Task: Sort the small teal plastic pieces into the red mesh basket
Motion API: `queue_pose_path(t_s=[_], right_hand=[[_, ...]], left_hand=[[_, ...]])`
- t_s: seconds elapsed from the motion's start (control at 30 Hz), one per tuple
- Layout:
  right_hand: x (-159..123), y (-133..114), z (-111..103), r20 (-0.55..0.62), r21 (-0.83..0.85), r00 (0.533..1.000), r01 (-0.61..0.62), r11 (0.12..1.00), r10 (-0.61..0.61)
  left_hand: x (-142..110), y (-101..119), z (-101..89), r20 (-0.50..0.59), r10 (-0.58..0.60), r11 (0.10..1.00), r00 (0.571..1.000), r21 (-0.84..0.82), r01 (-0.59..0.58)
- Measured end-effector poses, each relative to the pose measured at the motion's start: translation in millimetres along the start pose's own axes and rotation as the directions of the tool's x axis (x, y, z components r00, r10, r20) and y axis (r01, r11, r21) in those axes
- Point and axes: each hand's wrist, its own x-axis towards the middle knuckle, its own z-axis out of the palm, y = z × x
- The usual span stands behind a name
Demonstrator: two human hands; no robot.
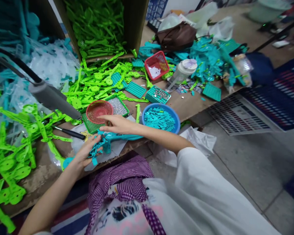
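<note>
My left hand (84, 151) is curled around a bunch of small teal plastic pieces (99, 147) at the table's front edge. Just right of it, my right hand (119, 124) reaches over the work spot, its fingers apart and the forefinger stretched towards a round red basket (99, 111). Nothing shows between those fingers. Under my right hand lies a longer teal plastic part (123, 136), partly hidden by the hand and forearm. The red basket stands on a green tray (90, 125), beside a green-rimmed tray of small silvery parts (117, 106).
A blue bowl of teal pieces (160, 119) stands right. A black-handled tool (72, 133) lies left, below a grey hanging tool (54, 98). Bright green plastic parts (93, 81) cover the table's left and back. Behind are a red basket (156, 65) and a jar (182, 73).
</note>
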Motion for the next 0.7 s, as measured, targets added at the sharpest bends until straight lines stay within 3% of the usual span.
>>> queue_pose_path(t_s=[0.1,0.17,0.3,0.43,0.57,0.7], right_hand=[[0,-4,-5,0.163,0.368,0.986,-0.102,0.924,0.044],[4,1,-3,0.178,0.529,0.981,-0.162,0.833,0.078],[14,15,6,0.106,0.697,0.981,-0.19,0.692,0.162],[16,22,10,0.136,0.789,0.967,-0.237,0.566,0.216],[20,26,5,0.122,0.773,0.96,-0.252,0.582,0.253],[37,27,1,-0.038,0.712,0.962,-0.165,0.683,0.271]], left_hand=[[6,6,13.1,0.045,0.09,0.995,0.995,0.033,-0.092],[12,9,17.7,0.081,0.118,0.993,0.99,0.02,-0.12],[26,11,13.6,0.126,0.14,0.989,0.982,-0.063,-0.133],[30,9,4.7,0.155,0.159,0.98,0.975,-0.143,-0.137],[27,6,-1.5,0.138,0.153,0.977,0.978,-0.168,-0.129],[24,6,-6.9,0.107,0.142,0.977,0.984,-0.173,-0.123]])
